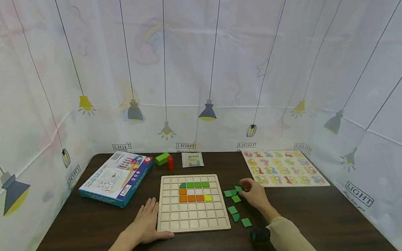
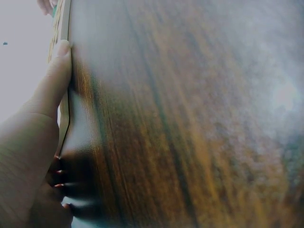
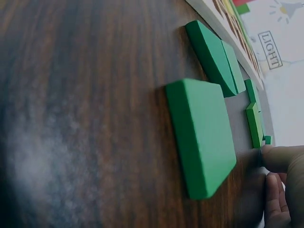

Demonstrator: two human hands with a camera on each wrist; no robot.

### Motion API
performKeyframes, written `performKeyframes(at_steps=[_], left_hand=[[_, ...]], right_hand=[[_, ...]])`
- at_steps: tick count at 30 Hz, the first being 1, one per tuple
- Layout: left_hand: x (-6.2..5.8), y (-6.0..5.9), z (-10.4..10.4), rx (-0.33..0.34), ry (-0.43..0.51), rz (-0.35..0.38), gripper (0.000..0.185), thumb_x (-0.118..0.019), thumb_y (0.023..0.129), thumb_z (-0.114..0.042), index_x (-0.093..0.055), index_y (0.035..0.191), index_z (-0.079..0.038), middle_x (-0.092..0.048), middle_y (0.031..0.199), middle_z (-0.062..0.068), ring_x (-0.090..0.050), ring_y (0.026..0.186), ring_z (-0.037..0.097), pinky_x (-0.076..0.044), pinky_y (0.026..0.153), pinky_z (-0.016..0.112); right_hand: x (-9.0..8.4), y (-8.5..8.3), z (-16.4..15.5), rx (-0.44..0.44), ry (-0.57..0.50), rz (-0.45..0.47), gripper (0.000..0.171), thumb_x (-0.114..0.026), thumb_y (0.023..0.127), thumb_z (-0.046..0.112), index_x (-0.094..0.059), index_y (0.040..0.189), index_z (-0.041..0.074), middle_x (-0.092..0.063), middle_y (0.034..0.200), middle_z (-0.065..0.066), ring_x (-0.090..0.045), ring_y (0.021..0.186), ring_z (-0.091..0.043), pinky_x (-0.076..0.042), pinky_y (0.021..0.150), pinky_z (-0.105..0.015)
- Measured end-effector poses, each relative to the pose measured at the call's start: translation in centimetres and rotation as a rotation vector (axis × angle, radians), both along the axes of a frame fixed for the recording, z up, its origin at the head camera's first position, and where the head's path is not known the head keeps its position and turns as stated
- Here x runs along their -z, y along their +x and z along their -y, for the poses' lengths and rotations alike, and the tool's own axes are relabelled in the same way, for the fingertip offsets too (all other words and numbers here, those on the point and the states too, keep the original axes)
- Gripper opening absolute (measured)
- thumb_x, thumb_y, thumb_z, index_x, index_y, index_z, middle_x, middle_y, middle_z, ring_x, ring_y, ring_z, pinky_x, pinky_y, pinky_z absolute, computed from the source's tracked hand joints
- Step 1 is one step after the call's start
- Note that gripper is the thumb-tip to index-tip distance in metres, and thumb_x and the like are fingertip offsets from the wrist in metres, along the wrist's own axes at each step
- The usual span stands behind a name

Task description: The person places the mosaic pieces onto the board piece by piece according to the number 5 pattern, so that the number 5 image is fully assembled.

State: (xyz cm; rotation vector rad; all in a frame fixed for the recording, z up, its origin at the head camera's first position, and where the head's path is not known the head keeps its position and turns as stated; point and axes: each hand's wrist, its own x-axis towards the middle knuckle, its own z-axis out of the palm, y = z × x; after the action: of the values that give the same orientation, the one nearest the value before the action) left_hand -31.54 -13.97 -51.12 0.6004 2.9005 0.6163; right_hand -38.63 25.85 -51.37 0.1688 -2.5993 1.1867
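A wooden grid board [image 1: 199, 229] lies flat on the table. Several tiles sit in its cells: a row of green tiles [image 1: 190, 185], orange tiles [image 1: 183, 198] below, and a yellow tile [image 1: 208, 198]. My left hand [image 1: 146, 223] rests spread at the board's left side, its thumb along the near edge. In the left wrist view that thumb [image 2: 58, 71] presses the board's side. To the right of the board, my right hand [image 1: 255, 194] pinches a small green tile [image 1: 238, 188] between thumb and fingertips. Loose green tiles [image 1: 232, 210] lie nearby, one with a rounded side [image 1: 235, 217].
A boxed game [image 1: 117, 178] lies at the back left, beside a green block [image 1: 162, 158] and an upright red block [image 1: 170, 163]. A small pattern card [image 1: 192, 159] lies behind the board. A number puzzle board [image 1: 285, 167] is at the back right, near my right hand.
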Motion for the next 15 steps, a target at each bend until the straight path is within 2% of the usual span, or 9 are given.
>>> performKeyframes(at_steps=[15], left_hand=[[-0.01, -0.01, 0.00, -0.003, -0.009, 0.004, 0.121, -0.061, 0.068, -0.077, -0.025, 0.144, 0.009, -0.017, 0.151, 0.029, -0.011, 0.140, 0.041, -0.014, 0.109, 0.056]], right_hand=[[0.32, -0.01, -0.10, 0.024, 0.049, -0.001, 0.026, -0.072, 0.079, -0.002, -0.065, 0.104, 0.000, -0.066, 0.100, -0.013, -0.060, 0.094, -0.030, -0.048, 0.083, -0.047]])
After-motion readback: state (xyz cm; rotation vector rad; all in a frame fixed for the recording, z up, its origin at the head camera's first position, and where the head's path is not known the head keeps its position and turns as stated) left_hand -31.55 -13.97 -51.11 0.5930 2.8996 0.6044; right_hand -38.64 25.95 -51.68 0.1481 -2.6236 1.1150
